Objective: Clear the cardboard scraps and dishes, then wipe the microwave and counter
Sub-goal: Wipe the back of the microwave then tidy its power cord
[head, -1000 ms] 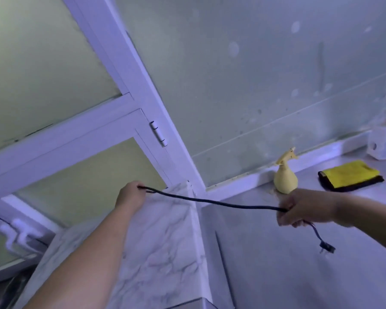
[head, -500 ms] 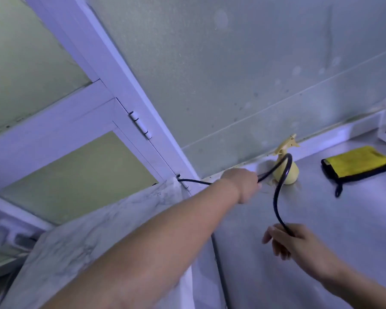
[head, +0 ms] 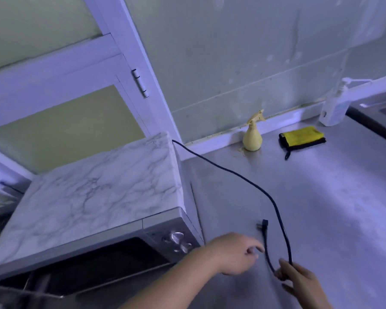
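Looking down from my head: the silver microwave (head: 94, 197) with its marble-patterned top sits at the left of the steel table (head: 321, 208), against the window frame. Its thin black power cord (head: 232, 172) runs from the back corner across the table and loops round to the loose plug (head: 263, 226). My right hand (head: 299, 279) pinches the bottom of that loop. My left hand (head: 234, 253) hovers just beside it, fingers loose and holding nothing.

The cord looks light and limp, so I reckon it will sag wherever I let go; best held near the plug. The microwave looks heavy and boxy, one to wipe in place. Well apart by the wall lie the folded yellow-and-black cloth (head: 301, 137), soft and easy to pick up by an edge, and the small yellow plastic spray bottle (head: 252, 134), best taken by its neck.
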`<action>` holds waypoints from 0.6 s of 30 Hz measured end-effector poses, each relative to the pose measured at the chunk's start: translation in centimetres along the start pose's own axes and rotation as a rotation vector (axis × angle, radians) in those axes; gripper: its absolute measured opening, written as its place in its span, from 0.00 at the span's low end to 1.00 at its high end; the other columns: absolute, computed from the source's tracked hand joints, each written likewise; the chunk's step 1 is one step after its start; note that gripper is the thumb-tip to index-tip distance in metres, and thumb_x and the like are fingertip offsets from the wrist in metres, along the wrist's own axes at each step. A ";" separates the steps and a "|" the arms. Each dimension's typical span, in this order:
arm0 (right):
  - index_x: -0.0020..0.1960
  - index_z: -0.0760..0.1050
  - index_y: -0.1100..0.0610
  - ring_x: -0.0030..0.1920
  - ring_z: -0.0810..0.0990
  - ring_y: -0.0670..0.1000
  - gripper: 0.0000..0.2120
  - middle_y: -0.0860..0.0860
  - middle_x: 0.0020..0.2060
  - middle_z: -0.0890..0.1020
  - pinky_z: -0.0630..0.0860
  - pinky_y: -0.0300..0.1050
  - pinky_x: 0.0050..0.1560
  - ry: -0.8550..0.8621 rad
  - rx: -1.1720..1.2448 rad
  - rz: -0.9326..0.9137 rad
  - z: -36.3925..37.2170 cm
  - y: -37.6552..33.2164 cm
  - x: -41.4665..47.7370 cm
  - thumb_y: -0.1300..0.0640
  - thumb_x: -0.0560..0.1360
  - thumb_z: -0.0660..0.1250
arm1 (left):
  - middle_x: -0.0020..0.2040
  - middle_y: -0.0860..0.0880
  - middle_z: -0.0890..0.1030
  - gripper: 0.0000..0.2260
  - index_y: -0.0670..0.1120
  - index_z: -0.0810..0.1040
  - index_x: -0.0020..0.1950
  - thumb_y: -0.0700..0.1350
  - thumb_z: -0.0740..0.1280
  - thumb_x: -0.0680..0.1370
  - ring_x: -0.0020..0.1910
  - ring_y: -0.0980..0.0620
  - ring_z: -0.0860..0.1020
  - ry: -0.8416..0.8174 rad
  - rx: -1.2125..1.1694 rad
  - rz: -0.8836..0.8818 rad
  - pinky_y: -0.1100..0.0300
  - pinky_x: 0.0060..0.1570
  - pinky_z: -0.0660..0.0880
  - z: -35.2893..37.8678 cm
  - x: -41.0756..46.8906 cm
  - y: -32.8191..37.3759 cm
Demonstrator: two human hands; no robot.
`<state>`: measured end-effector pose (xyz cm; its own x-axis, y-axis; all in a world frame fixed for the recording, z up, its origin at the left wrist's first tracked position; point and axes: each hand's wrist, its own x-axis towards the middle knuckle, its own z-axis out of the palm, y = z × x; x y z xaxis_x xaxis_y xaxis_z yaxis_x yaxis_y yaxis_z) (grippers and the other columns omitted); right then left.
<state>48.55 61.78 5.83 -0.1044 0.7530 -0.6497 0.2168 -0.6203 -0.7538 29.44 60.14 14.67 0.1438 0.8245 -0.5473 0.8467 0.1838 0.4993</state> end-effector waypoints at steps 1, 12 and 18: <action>0.32 0.78 0.63 0.43 0.79 0.59 0.17 0.61 0.33 0.83 0.74 0.51 0.47 -0.039 0.032 0.023 0.4 0.5 -1.2 0.60 0.79 0.68 | 0.52 0.49 0.82 0.14 0.53 0.78 0.64 0.50 0.59 0.81 0.50 0.48 0.78 0.035 -0.097 -0.053 0.60 0.51 0.73 2.0 -0.9 -0.7; 0.42 0.74 0.60 0.31 0.74 0.54 0.11 0.54 0.26 0.73 0.72 0.47 0.40 -0.141 0.073 0.117 2.5 5.3 -13.9 0.57 0.82 0.62 | 0.42 0.38 0.82 0.08 0.41 0.75 0.47 0.46 0.66 0.80 0.36 0.42 0.81 0.332 -2.112 -0.574 0.55 0.33 0.81 18.2 -10.4 -5.9; 0.49 0.78 0.59 0.30 0.71 0.52 0.09 0.51 0.27 0.68 0.71 0.47 0.40 -0.146 0.153 0.013 1.6 5.5 -16.6 0.55 0.82 0.63 | 0.40 0.41 0.81 0.03 0.42 0.76 0.51 0.41 0.68 0.80 0.38 0.44 0.82 0.417 -2.280 -0.260 0.52 0.45 0.81 17.3 -13.3 -4.9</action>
<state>49.94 45.54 12.34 -0.2445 0.7116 -0.6587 0.0699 -0.6646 -0.7439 32.25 38.99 7.95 -0.1571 0.6643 -0.7308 -0.9490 0.1033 0.2980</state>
